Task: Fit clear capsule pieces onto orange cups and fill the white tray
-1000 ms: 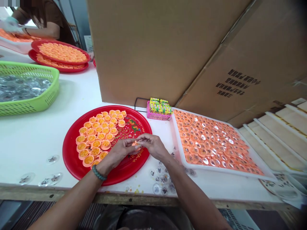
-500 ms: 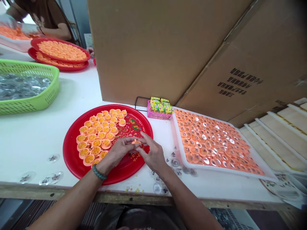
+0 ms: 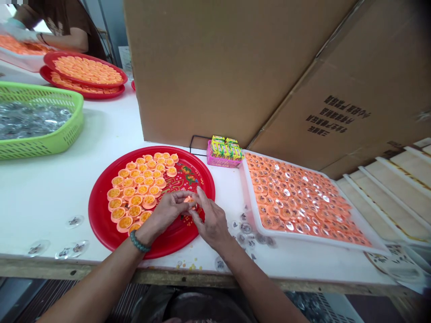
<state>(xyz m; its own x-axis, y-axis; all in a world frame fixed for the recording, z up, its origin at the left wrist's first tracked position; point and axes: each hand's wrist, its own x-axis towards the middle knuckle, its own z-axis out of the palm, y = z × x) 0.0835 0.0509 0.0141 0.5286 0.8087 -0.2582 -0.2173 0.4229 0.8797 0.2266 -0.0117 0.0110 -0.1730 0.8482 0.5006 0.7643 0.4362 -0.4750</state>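
My left hand (image 3: 171,208) pinches a small orange plastic cup piece (image 3: 189,200) over the right half of a round red tray (image 3: 101,224). From the other side my right hand (image 3: 211,220) closes its thumb and fingers on the same piece, which is partly hidden by the fingers. Many similar orange cup pieces (image 3: 135,200) with yellow bits inside fill the tray's left half. Bare red surface with a printed pattern and some loose yellow bits shows beneath my hands.
At right stands a white tray (image 3: 316,237) of orange pieces under clear discs. Loose clear discs (image 3: 245,228) lie beside it. A pink basket (image 3: 224,160) of small yellow-green boxes sits against the cardboard (image 3: 202,72). A green basket (image 3: 67,139) and a gloved co-worker (image 3: 67,27) are left.
My right hand has shifted slightly, its fingers drawing closer together around the orange piece. My left hand stays nearly in place. The co-worker's gloved hands have moved left.
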